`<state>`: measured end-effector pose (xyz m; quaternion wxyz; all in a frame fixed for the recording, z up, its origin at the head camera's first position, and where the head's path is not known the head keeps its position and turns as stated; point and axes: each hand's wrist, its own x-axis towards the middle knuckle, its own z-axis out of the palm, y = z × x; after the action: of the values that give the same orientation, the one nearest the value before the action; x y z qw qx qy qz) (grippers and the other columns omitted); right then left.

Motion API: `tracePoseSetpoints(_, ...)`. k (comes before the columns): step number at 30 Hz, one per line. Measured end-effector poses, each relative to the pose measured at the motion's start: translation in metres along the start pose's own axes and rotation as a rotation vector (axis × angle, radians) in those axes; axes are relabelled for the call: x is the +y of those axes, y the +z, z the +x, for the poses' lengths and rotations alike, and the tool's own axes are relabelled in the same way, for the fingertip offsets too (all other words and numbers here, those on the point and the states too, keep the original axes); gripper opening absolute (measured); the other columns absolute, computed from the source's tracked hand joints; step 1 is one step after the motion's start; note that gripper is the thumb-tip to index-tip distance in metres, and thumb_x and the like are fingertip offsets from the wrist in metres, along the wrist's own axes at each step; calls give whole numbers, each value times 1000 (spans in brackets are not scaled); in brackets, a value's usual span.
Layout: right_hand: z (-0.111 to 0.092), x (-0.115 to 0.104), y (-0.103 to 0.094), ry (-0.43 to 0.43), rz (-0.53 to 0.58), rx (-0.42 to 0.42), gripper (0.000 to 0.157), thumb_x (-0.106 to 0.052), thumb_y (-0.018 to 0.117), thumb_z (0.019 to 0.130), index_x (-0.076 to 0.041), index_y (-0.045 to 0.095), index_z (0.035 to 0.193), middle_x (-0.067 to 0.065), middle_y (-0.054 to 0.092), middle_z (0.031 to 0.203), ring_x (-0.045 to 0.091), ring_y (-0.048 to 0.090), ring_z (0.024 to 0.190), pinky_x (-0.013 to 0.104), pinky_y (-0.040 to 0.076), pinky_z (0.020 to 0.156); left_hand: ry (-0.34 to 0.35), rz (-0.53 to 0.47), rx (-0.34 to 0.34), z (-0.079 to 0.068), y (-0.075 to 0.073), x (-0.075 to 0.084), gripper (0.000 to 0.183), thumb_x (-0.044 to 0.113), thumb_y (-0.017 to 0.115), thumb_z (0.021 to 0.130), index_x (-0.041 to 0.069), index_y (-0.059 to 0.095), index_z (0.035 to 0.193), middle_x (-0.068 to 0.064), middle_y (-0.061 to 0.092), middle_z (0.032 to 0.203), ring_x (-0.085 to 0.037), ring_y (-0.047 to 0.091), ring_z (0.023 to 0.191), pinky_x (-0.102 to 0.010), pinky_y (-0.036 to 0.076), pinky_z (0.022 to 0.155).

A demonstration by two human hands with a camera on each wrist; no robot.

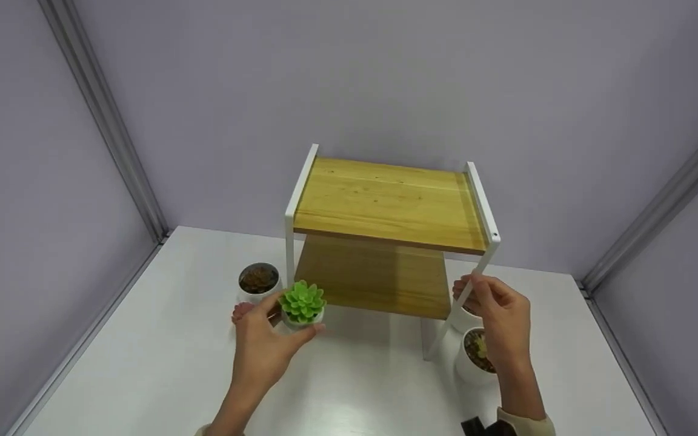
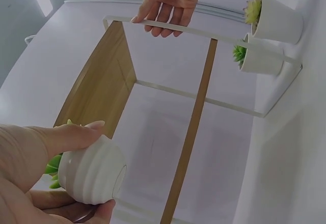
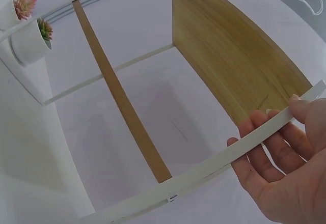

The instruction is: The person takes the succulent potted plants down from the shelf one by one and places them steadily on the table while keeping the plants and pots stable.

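My left hand (image 1: 266, 346) grips a small potted succulent (image 1: 302, 303) with bright green leaves. Its ribbed white pot (image 2: 94, 170) sits between thumb and fingers in the left wrist view, raised in front of the shelf's left side. A two-tier shelf (image 1: 388, 203) with wooden boards and a white frame stands in the middle of the table. On the right side, my right hand (image 1: 502, 315) pinches the shelf's front white post (image 3: 260, 132), thumb on one side and fingers on the other. Both boards are bare.
Left of the shelf stand a white pot with a dark plant (image 1: 259, 278) and a pink succulent (image 1: 242, 311), partly hidden by my left hand. Two more white pots (image 1: 475, 357) stand on the right by the shelf leg. Pale walls enclose the white table (image 1: 161, 339).
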<state>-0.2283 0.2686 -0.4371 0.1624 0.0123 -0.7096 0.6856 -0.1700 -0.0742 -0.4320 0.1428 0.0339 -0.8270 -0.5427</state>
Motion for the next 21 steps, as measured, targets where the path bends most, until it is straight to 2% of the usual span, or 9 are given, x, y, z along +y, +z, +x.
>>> tracePoseSetpoints(3,0,0,-2,12,-23,1,39,-36,62,96,-1,71,107,13,74,98,32,73,98,28,59,86,1,11,19,0,-8,-2,73,25,93,65,12,62,130,-6,65,128,-26,63,121,-44,52,102)
tracePoseSetpoints(8,0,-1,-3,43,-69,30,40,-42,63,94,-5,73,107,10,75,99,29,73,98,24,59,85,-14,47,45,0,-22,-3,76,29,91,68,6,59,132,-12,64,129,-28,64,119,-43,54,99)
tracePoseSetpoints(13,1,-1,-3,53,-50,31,43,-42,65,93,-3,72,107,15,74,101,29,74,93,27,60,84,-45,60,77,1,-38,-7,78,31,91,68,4,57,133,-15,64,128,-30,65,117,-43,57,93)
tracePoseSetpoints(21,0,-1,-3,61,-41,29,45,-43,65,92,-1,72,107,11,73,100,25,74,93,28,60,84,-55,62,102,4,-58,-15,82,37,90,68,3,55,134,-17,59,136,-38,59,125,-46,52,100)
